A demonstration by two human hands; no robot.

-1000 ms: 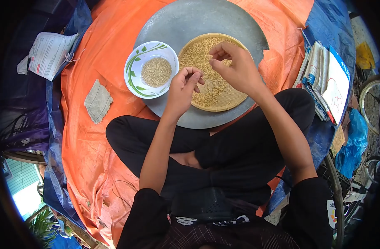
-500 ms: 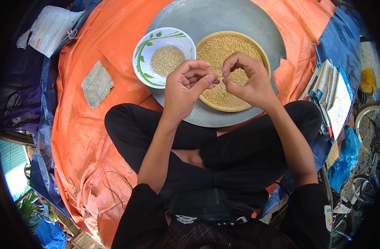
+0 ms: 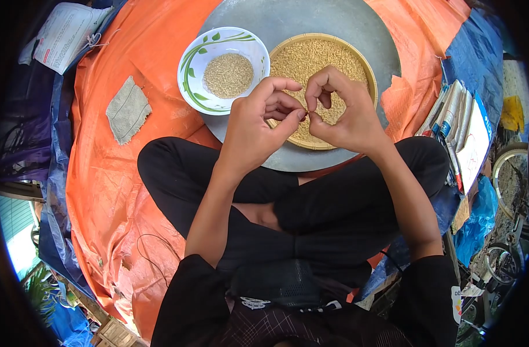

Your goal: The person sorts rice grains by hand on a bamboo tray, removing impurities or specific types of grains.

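Note:
My left hand (image 3: 255,124) and my right hand (image 3: 348,113) meet fingertip to fingertip above a round woven basket (image 3: 373,75). Both pinch with thumb and fingers at one tiny brownish speck, too small to name, possibly a grain. Golden grains, like unhusked rice (image 3: 302,55), cover most of the basket's bottom. At its left stands a white bowl with green leaf patterns (image 3: 189,87), holding a smaller heap of paler grains (image 3: 228,75). My hands hide part of the basket's near left side.
Bowl and basket stand on a round grey metal tray (image 3: 241,17) before my crossed legs (image 3: 345,202). Underneath spreads an orange tarp (image 3: 114,191) with a grey cloth scrap (image 3: 128,110). Stacked papers (image 3: 458,121) lie at the right, a white sack (image 3: 70,34) at the upper left.
My hands have come together, so the right fingertips now touch at the left ones. The whole view has shifted slightly; bowl and basket appear a little higher and farther left.

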